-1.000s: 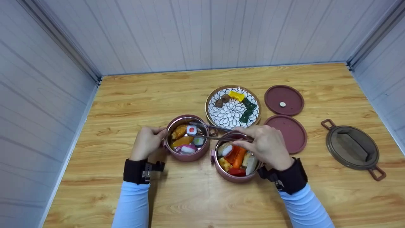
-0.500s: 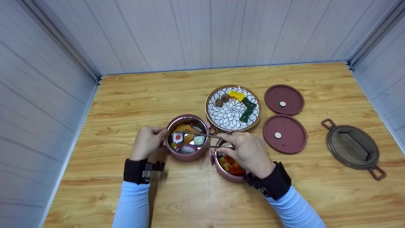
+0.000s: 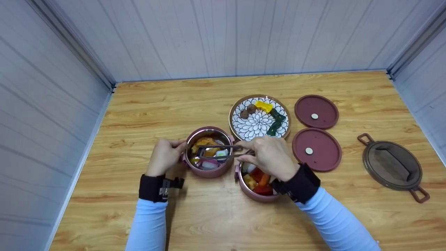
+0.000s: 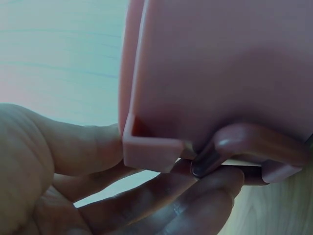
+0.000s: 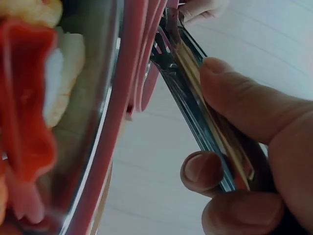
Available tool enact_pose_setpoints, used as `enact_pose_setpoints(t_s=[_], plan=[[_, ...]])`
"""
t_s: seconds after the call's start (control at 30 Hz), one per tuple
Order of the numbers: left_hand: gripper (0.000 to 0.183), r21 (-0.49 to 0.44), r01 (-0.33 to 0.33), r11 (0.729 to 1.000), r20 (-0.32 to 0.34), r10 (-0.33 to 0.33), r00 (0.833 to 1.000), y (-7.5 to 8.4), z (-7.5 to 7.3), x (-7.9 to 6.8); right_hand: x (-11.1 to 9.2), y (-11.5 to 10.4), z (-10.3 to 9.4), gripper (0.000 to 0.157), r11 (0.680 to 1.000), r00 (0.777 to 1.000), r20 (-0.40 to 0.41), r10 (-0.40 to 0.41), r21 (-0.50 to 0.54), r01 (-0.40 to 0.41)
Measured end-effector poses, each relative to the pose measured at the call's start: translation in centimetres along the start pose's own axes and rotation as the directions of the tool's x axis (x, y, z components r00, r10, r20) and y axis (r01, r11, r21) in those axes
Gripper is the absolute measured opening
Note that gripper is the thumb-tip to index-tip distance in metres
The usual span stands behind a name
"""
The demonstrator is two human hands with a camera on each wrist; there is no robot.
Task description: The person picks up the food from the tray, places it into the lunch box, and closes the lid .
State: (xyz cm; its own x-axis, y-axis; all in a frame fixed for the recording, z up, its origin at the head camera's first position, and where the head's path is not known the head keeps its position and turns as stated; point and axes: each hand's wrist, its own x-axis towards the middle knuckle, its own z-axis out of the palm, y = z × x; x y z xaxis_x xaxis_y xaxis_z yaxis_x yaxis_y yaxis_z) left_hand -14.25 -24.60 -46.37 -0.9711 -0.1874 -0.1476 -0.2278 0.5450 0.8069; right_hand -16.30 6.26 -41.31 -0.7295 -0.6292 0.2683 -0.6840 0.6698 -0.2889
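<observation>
My left hand (image 3: 165,157) grips the side of the left pink pot (image 3: 210,173); in the left wrist view the thumb touches the corner by the rim and the fingers lie around the handle (image 4: 254,139). Metal tongs (image 5: 188,93) are held in my right hand (image 3: 270,157), between thumb and fingers. Their tips reach inside the left pot, either side of a dark-edged sushi roll (image 3: 201,152); whether they squeeze it I cannot tell. Near it are a green-centred sushi roll (image 3: 221,153) and a fried, golden piece (image 3: 204,141).
A second pink pot (image 3: 256,197), under my right hand, holds red, orange and yellowish food pieces. Behind stands a patterned plate (image 3: 256,122) with two brown balls, a yellow piece and dark greens. Two maroon discs (image 3: 322,158) and a brown handled lid (image 3: 390,164) lie right.
My right hand has moved left with the tongs, whose tips have come closer together. The red-centred sushi roll has shifted left in the pot and its face no longer shows. My left hand stays put.
</observation>
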Motion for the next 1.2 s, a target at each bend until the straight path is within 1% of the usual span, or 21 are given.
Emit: enact_pose_setpoints(t_s=[0.17,0.3,0.5,0.7,0.8,0.93,1.07,1.2], plan=[[0.02,-0.005,-0.001,1.0,0.002,0.001,1.0,0.1,0.0,-0.1,1.2,-0.7,-0.1,0.043,1.0,0.999,0.029,-0.02,0.013,0.02],[0.02,-0.01,-0.008,1.0,0.0,0.008,1.0,0.2,0.0,-0.1,1.6,-0.9,-0.6,0.047,0.999,0.999,0.037,-0.022,-0.023,0.023],[0.02,-0.005,-0.011,1.0,0.003,0.011,1.0,0.1,0.0,-0.1,1.3,-0.4,-1.2,0.045,0.998,0.998,0.069,0.006,-0.07,-0.001],[0.021,0.009,-0.011,1.0,-0.002,0.011,1.0,0.0,0.0,0.0,1.1,-0.1,-1.8,0.044,0.996,0.994,0.101,0.03,-0.082,-0.021],[0.021,0.008,-0.002,1.0,0.001,0.002,1.0,0.0,0.1,0.0,1.1,-0.1,-2.2,0.042,0.995,0.993,0.11,0.05,-0.094,-0.04],[0.022,0.008,-0.005,1.0,0.005,0.005,1.0,0.0,0.1,0.0,1.3,-0.2,-2.7,0.042,0.993,0.989,0.125,0.077,-0.103,-0.064],[0.022,0.01,-0.009,1.0,0.005,0.009,1.0,0.0,0.0,0.0,1.6,-0.3,-2.8,0.042,0.993,0.987,0.143,0.075,-0.102,-0.06],[0.021,0.009,0.001,1.0,0.005,-0.002,1.0,0.0,0.0,0.0,1.7,-0.4,-2.7,0.042,0.992,0.99,0.131,0.056,-0.115,-0.041]])
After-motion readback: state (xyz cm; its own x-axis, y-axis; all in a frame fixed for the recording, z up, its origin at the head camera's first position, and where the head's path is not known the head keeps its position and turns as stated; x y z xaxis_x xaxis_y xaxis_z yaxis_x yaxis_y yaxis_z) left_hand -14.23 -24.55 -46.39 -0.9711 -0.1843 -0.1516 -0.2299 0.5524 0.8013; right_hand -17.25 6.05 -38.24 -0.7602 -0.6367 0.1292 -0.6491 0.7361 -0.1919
